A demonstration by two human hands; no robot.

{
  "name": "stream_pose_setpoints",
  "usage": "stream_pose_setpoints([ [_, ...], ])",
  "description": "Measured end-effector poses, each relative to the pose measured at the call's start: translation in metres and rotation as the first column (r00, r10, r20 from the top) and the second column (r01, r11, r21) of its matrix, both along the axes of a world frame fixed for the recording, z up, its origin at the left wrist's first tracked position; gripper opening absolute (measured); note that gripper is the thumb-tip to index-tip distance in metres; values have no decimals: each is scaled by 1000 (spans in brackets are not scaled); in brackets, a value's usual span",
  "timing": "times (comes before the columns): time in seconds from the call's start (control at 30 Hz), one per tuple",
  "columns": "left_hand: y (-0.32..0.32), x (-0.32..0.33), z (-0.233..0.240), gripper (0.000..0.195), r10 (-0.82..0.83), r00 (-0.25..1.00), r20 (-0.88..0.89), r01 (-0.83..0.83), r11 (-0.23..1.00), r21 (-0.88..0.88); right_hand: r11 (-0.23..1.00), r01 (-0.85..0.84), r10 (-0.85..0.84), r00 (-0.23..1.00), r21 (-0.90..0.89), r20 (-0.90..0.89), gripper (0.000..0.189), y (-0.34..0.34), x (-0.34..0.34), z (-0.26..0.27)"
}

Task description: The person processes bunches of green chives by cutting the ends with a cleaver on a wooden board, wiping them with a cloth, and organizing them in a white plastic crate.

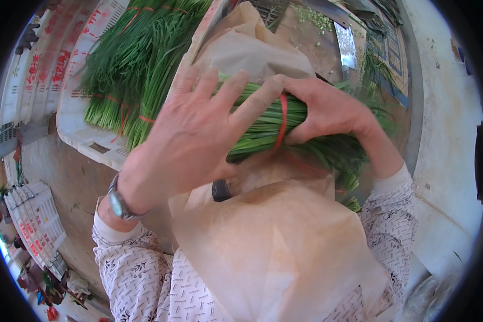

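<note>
A thick bundle of green chives (261, 129) lies crosswise before me, bound by a red band (282, 120). My right hand (326, 106) grips the bundle from above, its thumb close beside the band. At the other end, my left hand (201, 124) spreads its fingers over the bundle, slightly blurred. Whether its palm presses on the stalks is hidden. A wristwatch (118, 201) sits on my left wrist. Tan sheet material, paper or cloth, shows behind the bundle (253, 52) and over my lap (277, 237).
To the left stands a white plastic crate (74, 100) with several banded chive bundles (137, 72). A wide metal blade (345, 48) and chopped bits (312, 18) lie at the back right. Loose greens (374, 80) are strewn beyond my right hand. Another white crate (36, 221) is at lower left.
</note>
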State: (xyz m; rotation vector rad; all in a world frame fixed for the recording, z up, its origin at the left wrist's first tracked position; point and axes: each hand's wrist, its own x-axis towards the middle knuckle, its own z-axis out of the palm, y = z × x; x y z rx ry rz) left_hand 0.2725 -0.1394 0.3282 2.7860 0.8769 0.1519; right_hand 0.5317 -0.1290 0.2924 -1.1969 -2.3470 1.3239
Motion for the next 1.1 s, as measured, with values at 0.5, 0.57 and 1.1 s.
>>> stream_pose_setpoints([
  [0.5,36,-117,-123,60,805,461,374,-578,592,-562,951,-100,0,947,293,322,113,-27,-8,-25],
  [0.57,51,-181,-185,49,928,345,142,-776,367,-512,976,-66,13,970,209,242,110,-16,-5,-21],
  [1.1,40,-155,-227,110,788,571,-230,-800,472,-370,926,330,-358,922,183,147,98,59,2,25],
])
